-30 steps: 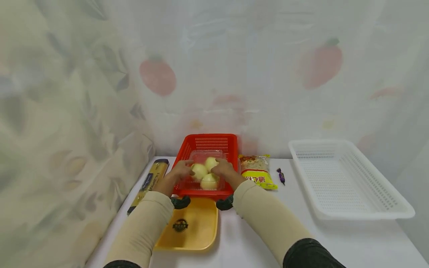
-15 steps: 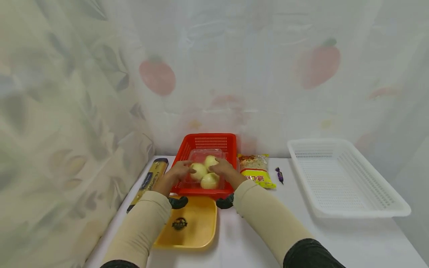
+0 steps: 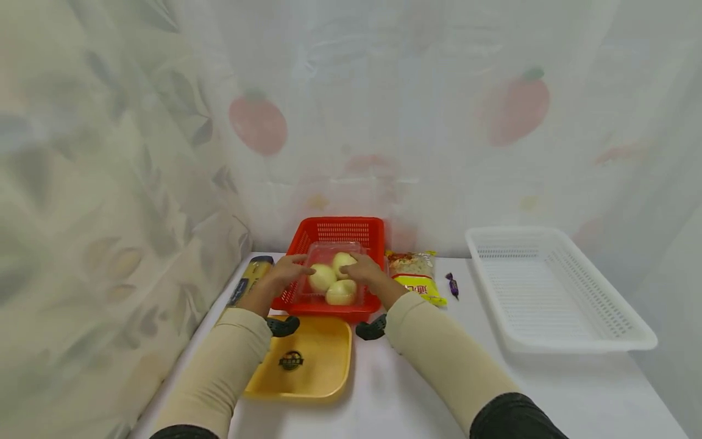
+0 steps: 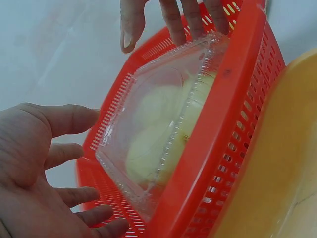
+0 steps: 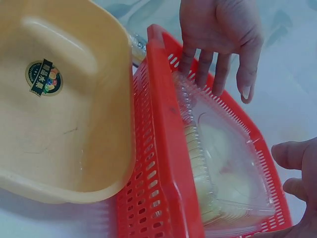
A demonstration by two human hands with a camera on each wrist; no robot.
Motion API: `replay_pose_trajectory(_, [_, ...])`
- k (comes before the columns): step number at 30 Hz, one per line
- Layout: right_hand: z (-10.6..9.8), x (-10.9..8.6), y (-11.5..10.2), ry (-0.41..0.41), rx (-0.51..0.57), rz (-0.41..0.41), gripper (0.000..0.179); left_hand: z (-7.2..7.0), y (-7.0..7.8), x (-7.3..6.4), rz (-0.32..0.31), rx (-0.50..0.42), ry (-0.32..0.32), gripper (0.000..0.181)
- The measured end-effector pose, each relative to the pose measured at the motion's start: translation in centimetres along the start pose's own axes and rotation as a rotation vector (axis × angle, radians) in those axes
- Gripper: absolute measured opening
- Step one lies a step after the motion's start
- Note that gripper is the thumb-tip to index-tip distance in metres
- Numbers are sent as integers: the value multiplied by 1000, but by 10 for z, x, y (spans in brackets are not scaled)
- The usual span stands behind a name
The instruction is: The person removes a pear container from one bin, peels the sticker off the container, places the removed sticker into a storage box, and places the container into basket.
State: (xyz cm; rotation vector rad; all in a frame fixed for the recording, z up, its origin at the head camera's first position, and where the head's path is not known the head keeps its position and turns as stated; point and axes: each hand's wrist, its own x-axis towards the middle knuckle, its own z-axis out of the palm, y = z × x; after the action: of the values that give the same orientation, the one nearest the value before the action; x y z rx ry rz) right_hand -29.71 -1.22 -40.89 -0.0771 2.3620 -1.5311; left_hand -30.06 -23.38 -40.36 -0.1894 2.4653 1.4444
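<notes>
A clear plastic clamshell box [image 4: 153, 116] lies inside the red basket [image 3: 343, 221], its lid over three pale round onion-like bulbs [image 3: 341, 292]. My left hand [image 3: 287, 272] is at the basket's left side, fingers loosely spread. In the left wrist view its palm and fingertips stand over the basket rim, apart from the box. Opposite it, my right hand [image 3: 368, 272] is over the right side of the basket with its thumb toward the bulbs. In the right wrist view the fingers of both hands are straight or relaxed, and neither grips the box.
A yellow tray [image 3: 309, 384] with a round label stands in front of the basket. To its left lies a gold packet [image 3: 249, 283]. Right of the basket are a yellow snack bag [image 3: 415, 277], a purple-wrapped candy [image 3: 453, 285] and a large white basket [image 3: 559, 292].
My left hand has drawn up and to the left, away from the box, widening the gap between the hands. The box and bulbs stay in the red basket. The head view has shifted slightly.
</notes>
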Motion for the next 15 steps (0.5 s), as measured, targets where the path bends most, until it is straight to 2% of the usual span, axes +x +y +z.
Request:
replay_pose_trajectory(6, [-8,-11,-5,-54,33,-30,72,-4,5,-7,-12,-26,3,68])
replay_pose_trajectory(15, [-29,-30,-17,-40,-31,-36,71,-6,29,-25,81,31,12,73])
